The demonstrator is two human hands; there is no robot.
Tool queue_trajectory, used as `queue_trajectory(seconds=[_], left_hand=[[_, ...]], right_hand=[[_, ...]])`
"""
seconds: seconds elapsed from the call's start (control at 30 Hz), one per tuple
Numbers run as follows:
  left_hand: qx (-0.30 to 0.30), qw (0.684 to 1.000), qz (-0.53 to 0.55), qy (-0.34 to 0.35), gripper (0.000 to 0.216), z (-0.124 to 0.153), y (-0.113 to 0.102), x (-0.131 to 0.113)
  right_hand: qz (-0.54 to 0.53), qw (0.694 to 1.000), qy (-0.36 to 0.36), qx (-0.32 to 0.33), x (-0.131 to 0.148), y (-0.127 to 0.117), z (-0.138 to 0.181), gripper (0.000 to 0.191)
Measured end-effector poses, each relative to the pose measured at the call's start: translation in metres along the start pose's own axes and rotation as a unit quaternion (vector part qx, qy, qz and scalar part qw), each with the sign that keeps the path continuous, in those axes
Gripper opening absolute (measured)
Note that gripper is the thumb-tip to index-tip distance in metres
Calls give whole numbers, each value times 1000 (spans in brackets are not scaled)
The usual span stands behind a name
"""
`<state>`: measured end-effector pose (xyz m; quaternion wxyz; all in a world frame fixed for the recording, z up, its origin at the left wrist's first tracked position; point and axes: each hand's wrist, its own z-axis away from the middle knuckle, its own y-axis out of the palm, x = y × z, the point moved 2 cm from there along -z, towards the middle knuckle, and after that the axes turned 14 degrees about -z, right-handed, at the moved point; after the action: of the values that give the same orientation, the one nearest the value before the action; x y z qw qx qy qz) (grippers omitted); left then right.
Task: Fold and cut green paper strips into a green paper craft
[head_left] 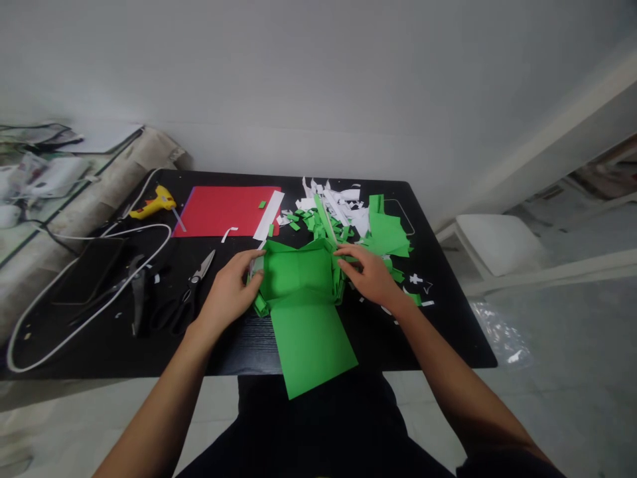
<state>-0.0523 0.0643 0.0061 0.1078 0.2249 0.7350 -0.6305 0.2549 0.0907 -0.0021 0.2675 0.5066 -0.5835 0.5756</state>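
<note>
A folded green paper piece [303, 299] lies on the black table [239, 345], its side flaps turned up like a box and one long flap hanging over the near edge. My left hand [231, 289] grips the left flap, fingers curled round it. My right hand [368, 272] presses on the right flap, fingers bent over its top edge. Both hands hold the paper between them.
Behind the paper lies a heap of green and white paper scraps [343, 216]. A red sheet [223, 211], a yellow glue gun [152, 204], scissors [192, 292], a white cable [99, 232] and a dark tablet [89, 269] are on the left. A white stool [497, 242] stands right of the table.
</note>
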Motion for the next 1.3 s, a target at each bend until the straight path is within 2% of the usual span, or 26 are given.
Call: queue_trajectory(seconds=[0.3, 0.5, 0.6, 0.77, 0.9, 1.1, 1.2, 1.3], left_hand=[[-10, 1000, 10, 0, 42, 1, 5, 8], [-79, 995, 60, -5, 50, 1, 6, 9], [-82, 995, 53, -18, 50, 2, 6, 9], [-62, 998, 15, 10, 40, 4, 11, 5], [-13, 998, -17, 52, 34, 2, 23, 2], [15, 988, -68, 139, 24, 2, 29, -14], [28, 979, -117, 162, 19, 10, 26, -21], [47, 973, -146, 170, 23, 21, 26, -18]], right_hand=[[-8, 1000, -7, -2, -2, 0, 1, 23], [-73, 996, -32, -35, 2, 1, 3, 44], [-91, 994, -14, -53, 3, 1, 4, 43], [-60, 997, -18, -47, 1, 6, 6, 33], [-3, 999, -44, 8, 0, 22, 6, 22], [79, 988, -77, 109, 4, 51, 6, 28], [131, 976, -91, 146, 8, 57, 11, 31], [157, 967, -89, 181, 10, 59, 19, 31]])
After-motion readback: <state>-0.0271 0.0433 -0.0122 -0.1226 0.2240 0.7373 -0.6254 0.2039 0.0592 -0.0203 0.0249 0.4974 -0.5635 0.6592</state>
